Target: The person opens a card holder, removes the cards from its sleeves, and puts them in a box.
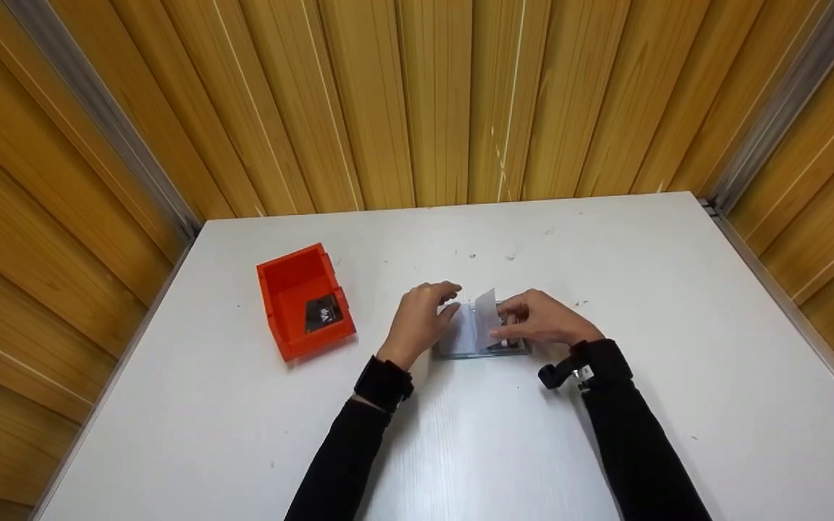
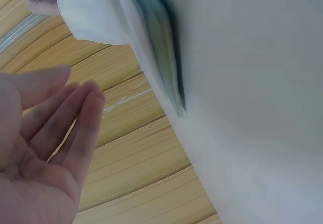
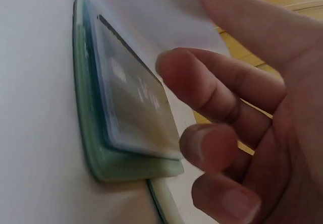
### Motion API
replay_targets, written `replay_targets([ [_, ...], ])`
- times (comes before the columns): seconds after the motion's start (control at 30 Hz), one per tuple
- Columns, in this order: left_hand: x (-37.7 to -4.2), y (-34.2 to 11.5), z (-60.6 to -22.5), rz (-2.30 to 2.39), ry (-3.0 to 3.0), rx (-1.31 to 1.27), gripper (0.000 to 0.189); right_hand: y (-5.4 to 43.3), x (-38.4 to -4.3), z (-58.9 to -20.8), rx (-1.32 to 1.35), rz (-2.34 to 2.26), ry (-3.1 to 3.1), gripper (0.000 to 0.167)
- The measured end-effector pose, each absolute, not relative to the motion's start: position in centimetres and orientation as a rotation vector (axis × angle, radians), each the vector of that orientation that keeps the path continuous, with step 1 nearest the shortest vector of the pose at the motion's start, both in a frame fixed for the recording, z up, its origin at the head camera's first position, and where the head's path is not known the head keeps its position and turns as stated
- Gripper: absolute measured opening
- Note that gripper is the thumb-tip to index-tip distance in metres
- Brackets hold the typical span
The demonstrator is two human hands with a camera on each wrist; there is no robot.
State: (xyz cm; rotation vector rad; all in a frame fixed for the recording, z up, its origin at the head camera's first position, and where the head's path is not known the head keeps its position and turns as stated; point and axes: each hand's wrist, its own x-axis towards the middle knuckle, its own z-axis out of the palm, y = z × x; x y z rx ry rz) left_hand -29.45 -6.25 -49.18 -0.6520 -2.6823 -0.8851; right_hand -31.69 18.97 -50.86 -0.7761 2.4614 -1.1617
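Observation:
A small card holder booklet (image 1: 463, 334) with clear sleeves and a pale green cover lies opened on the table. One whitish translucent page (image 1: 487, 318) stands upright in it. My right hand (image 1: 544, 318) is at the booklet's right side, its thumb touching the raised page and the other fingers loosely bent. In the right wrist view, a card (image 3: 136, 93) with a dark strip shows in a sleeve below that page. My left hand (image 1: 420, 318) hovers at the left edge, fingers relaxed. In the left wrist view, nothing lies between the left fingers (image 2: 83, 128).
A red-orange bin (image 1: 288, 352) stands to the left on the white table (image 1: 200, 434), with a black card (image 1: 323, 312) inside. Wood-patterned walls (image 1: 431, 101) enclose the table at the back and sides.

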Motion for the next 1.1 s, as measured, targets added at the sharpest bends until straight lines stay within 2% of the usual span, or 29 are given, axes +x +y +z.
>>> replay_targets([
  [0.17,-29.4,-6.0,-49.2,-0.863,-2.577,-0.588,0.022,17.0,-31.0,-50.8,-0.771,-1.039,2.438,0.062],
  [0.2,-29.3,-6.0,-49.2,-0.859,-2.583,-0.595,0.022,16.7,-30.9,-50.7,-0.781,-0.996,2.452,0.065],
  [0.33,-29.1,-5.8,-49.7,-0.857,-2.677,-0.680,0.021,16.3,-30.7,-50.9,-0.817,-0.927,2.488,0.062],
  [0.47,-28.9,-5.8,-50.3,-0.808,-2.827,-0.749,0.032,17.2,-30.9,-51.0,-0.787,-0.954,2.520,0.056],
  [0.6,-28.6,-5.8,-50.6,-0.721,-2.922,-0.755,0.042,18.5,-31.3,-51.3,-0.741,-0.977,2.553,0.064],
  [0.87,-28.3,-5.3,-50.4,-0.603,-2.936,-0.684,0.032,20.7,-32.0,-51.7,-0.614,-0.984,2.589,0.083],
  [1.1,-27.9,-4.2,-50.3,-0.365,-2.884,-0.778,0.027,22.1,-32.4,-52.1,-0.548,-1.085,2.504,0.087],
])
